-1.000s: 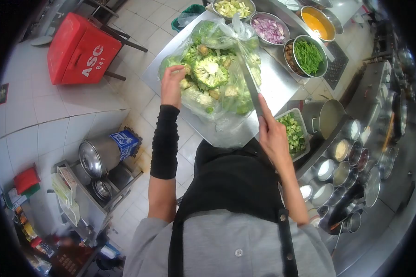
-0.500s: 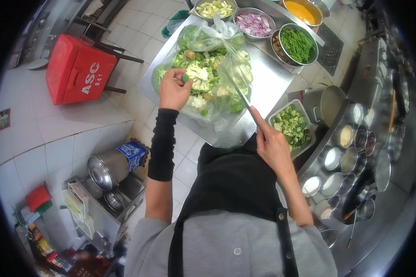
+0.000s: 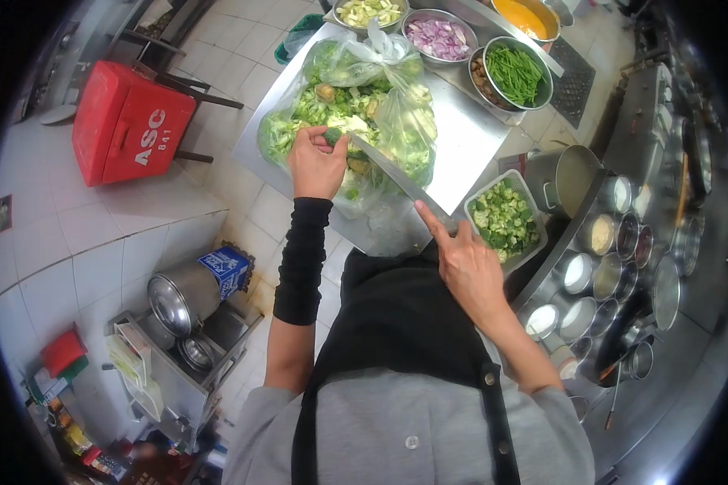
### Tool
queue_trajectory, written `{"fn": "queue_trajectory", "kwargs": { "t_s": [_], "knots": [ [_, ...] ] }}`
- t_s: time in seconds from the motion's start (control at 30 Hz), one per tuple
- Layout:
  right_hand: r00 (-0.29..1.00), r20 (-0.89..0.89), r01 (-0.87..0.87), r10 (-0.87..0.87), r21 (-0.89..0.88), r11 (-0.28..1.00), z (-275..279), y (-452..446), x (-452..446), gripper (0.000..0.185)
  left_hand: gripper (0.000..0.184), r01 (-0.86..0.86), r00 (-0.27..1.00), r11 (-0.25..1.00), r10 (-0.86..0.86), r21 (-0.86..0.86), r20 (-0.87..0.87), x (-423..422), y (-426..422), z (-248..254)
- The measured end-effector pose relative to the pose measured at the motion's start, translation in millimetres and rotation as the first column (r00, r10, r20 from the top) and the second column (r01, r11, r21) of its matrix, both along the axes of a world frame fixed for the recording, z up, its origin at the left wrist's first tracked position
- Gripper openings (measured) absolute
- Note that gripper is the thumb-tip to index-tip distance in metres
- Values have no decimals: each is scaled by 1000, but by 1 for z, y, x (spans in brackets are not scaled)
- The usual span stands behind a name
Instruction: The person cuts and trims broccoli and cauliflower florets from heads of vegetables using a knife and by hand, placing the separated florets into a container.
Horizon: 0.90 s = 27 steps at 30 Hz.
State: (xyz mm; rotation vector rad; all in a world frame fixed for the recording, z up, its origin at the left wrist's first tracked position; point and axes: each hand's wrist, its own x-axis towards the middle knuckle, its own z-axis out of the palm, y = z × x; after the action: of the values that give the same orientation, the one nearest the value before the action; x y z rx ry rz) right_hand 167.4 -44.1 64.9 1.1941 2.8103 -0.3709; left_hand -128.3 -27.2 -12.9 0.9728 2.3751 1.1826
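Here, from my remote screen, I see the left hand (image 3: 317, 170) pinching 1 broccoli floret (image 3: 332, 136) above the plastic bag (image 3: 411, 121). The right hand (image 3: 471, 271) grips the knife (image 3: 395, 175), its tip near that floret.

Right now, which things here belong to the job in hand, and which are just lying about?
Belong, it seems:
knife, in the right hand
green floret, in the left hand
bag of broccoli
basket of green pieces

Apparently just about:
red box
lidded pot
chopped purple pieces
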Motion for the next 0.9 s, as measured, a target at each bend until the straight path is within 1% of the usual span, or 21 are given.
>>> {"fn": "queue_trajectory", "kwargs": {
  "t_s": [0.13,0.23,0.33,0.37,0.4,0.43,0.53,0.63,0.77,0.87,0.9],
  "knots": [
    [1000,18,-8,6,102,995,-3,-2,-13,93,43,21,1000,1000,-21,5,-18,2,1,-2],
    [985,166,27,-53,157,987,-8,-6,-34,100,42,41,998,999,-41,3,-38,6,2,-3],
    [999,20,29,-32,106,994,-1,0,-33,84,42,44,998,999,-44,0,-34,2,3,-3],
    [990,-119,64,-73,-81,995,-2,6,-29,83,42,49,999,999,-49,7,-21,1,2,-4],
    [961,-244,64,-131,-267,962,-4,16,-22,83,42,48,999,999,-48,16,-7,0,0,-6],
    [913,-352,32,-205,-440,897,-5,24,-18,82,41,45,999,999,-45,30,10,0,-2,-10],
    [854,-382,139,-353,-487,862,6,21,-15,81,41,38,998,998,-41,54,48,-7,-8,-13],
    [869,-321,172,-377,-518,838,18,31,-12,82,41,25,996,999,-29,38,84,-4,-12,-11],
    [960,-254,24,-119,-349,937,18,29,-7,83,42,15,998,1000,-16,23,59,-2,-10,-8],
    [979,-190,-1,-71,-358,934,25,27,-10,83,42,6,998,1000,-7,19,70,-1,-8,-7],
    [976,-201,-2,-78,-373,928,23,27,-10,83,43,1,997,1000,-2,13,74,-2,-9,-7]
  ]
}}
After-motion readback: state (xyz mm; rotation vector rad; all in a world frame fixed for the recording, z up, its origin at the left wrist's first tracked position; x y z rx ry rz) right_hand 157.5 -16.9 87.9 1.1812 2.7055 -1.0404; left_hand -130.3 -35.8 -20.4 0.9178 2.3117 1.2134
